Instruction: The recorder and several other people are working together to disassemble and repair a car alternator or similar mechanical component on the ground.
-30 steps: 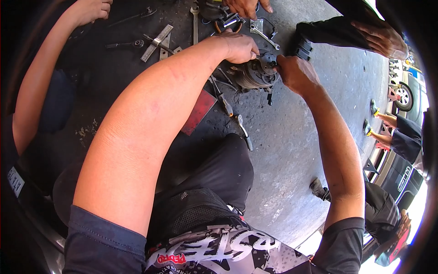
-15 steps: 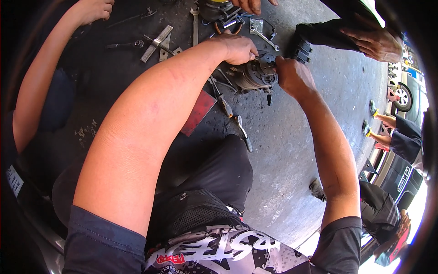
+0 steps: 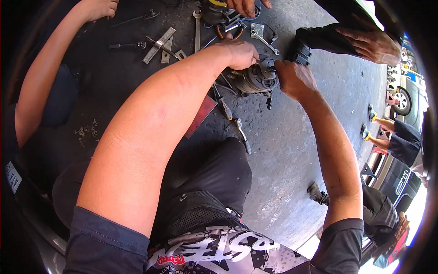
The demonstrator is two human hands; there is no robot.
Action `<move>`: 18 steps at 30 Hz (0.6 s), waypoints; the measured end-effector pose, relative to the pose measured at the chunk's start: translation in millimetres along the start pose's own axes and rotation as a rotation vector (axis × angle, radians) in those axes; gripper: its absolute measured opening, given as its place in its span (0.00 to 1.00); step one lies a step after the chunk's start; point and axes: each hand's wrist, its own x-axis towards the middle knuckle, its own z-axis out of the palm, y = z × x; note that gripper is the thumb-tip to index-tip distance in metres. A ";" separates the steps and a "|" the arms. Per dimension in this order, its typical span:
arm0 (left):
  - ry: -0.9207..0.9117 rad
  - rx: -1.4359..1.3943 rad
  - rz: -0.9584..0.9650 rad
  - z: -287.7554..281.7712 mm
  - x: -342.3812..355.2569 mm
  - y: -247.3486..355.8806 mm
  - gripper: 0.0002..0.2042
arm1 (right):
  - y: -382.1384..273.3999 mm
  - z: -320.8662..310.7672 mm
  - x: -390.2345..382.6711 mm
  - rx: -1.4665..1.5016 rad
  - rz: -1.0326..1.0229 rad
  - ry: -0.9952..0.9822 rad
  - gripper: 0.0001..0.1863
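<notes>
A grimy metal compressor (image 3: pixel 253 83) with a round hub plate (image 3: pixel 267 68) sits on the dark floor between my hands. My left hand (image 3: pixel 236 54) is closed at its upper left, fingertips around something thin and dark. At the plate's right side, my right hand (image 3: pixel 294 77) grips a small item that its fingers mostly hide. Below and left of the compressor lie a screwdriver (image 3: pixel 223 107), a ratchet (image 3: pixel 242 136) and a red flat plate (image 3: pixel 203 116), partly covered by my left forearm.
Around me lie wrenches (image 3: pixel 197 32), metal puller pieces (image 3: pixel 159 45) and another ratchet (image 3: pixel 126 46). Co-workers' hands reach in at top (image 3: pixel 246 7), upper left (image 3: pixel 98 7) and upper right (image 3: pixel 372 43). Behind, right, are legs (image 3: pixel 385 130), a wheel (image 3: pixel 401 100) and vehicles.
The scene has shifted slightly down in view. The co-worker's hand at upper right has moved a little down and left. My hands stay at the compressor with much the same grip.
</notes>
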 end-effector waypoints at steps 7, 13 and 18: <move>0.014 -0.011 -0.010 2.4 -0.3 0.1 0.16 | -7.1 4.5 0.1 0.011 0.065 -0.021 0.09; 0.008 -0.016 -0.018 0.8 -3.8 2.4 0.16 | 5.4 16.8 1.4 0.092 0.288 -0.064 0.12; 0.018 -0.025 -0.038 2.1 -5.1 2.4 0.16 | 37.4 7.0 -4.6 1.322 0.626 -0.031 0.13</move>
